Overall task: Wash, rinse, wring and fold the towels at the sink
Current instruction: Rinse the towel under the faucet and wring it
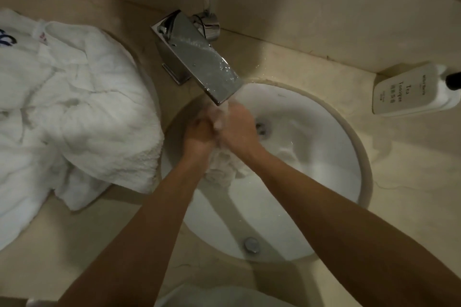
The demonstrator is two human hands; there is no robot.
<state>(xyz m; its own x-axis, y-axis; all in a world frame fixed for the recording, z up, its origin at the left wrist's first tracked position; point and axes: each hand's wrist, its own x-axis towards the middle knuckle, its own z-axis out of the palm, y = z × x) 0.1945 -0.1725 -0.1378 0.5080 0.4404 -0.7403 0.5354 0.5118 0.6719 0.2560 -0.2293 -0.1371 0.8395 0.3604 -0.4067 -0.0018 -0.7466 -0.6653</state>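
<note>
The grip is tight — both the left hand [199, 132] and right hand [237, 124] squeeze one small towel [220, 169] under the tap [207, 67] — so rub every part in the water.

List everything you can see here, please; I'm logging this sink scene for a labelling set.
small towel: one, white, wet and bunched, held over the basin below the running water
towel pile: one heap, white, on the counter left of the basin; number of pieces cannot be told
sink basin: one, white, round, set into the counter
faucet: one, chrome, flat spout, water running from its tip
faucet lever: one, chrome, behind the spout
drain: one, metal, at the basin's bottom
overflow cap: one, metal, on the basin's near wall
bottle: one, white with a dark cap, lying on the counter at right
counter: one, beige stone
left hand: grips the small towel
right hand: grips the small towel
</note>
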